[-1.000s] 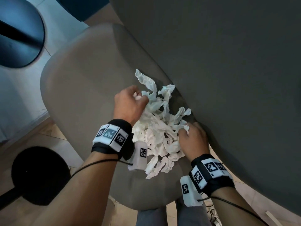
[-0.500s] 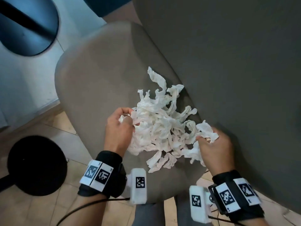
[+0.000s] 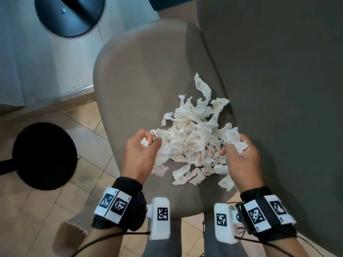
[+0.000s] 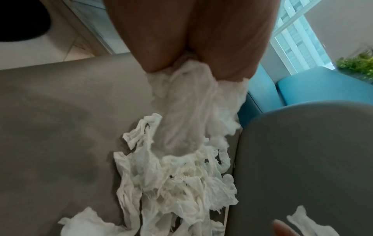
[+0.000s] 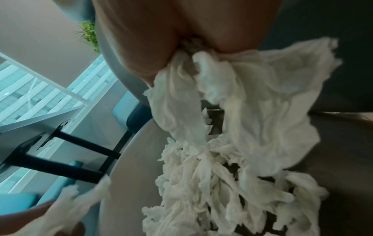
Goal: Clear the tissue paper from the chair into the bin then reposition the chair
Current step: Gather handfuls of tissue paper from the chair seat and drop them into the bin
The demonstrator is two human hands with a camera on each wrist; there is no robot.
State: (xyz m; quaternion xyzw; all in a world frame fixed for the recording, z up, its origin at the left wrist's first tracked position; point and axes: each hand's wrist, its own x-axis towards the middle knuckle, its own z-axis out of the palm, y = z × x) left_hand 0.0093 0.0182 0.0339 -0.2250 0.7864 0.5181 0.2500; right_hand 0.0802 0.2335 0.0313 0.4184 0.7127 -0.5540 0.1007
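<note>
White tissue (image 3: pixel 191 140), torn into crumpled strips, lies heaped on the seat of the chair (image 3: pixel 133 86), toward the corner where the seat meets the darker backrest (image 3: pixel 278 89). The heap sits between both hands and just ahead of them, its loose tails reaching away toward the backrest; one long strip sticks up at the far edge, and a few stray strips lie on the near side by the seat's front edge.

The left hand (image 3: pixel 141 154) is at the heap's left flank, its fingers (image 3: pixel 148 138) curled into a fist round a wad of strips, a tuft showing in the fist. The left wrist view confirms paper bunched in the closed palm (image 4: pixel 193 32) and trailing down to the pile. The right hand (image 3: pixel 241 156) is at the right flank, beside the backrest, with its fingers curled on a wider piece (image 3: pixel 235 140); the right wrist view shows that sheet draping out of the grip.

Both hands are about equally near, so the gather looks like a two-sided squeeze: each would need to draw inward toward the heap's middle to bunch it into one load. The stray strips nearest the person seem most likely to be left behind or to drop.

Beyond the chair, a black disc (image 3: pixel 44 156) sits on the tiled floor (image 3: pixel 37 210) to the left. Whether it is the bin cannot be told; no bin is plainly in view.
</note>
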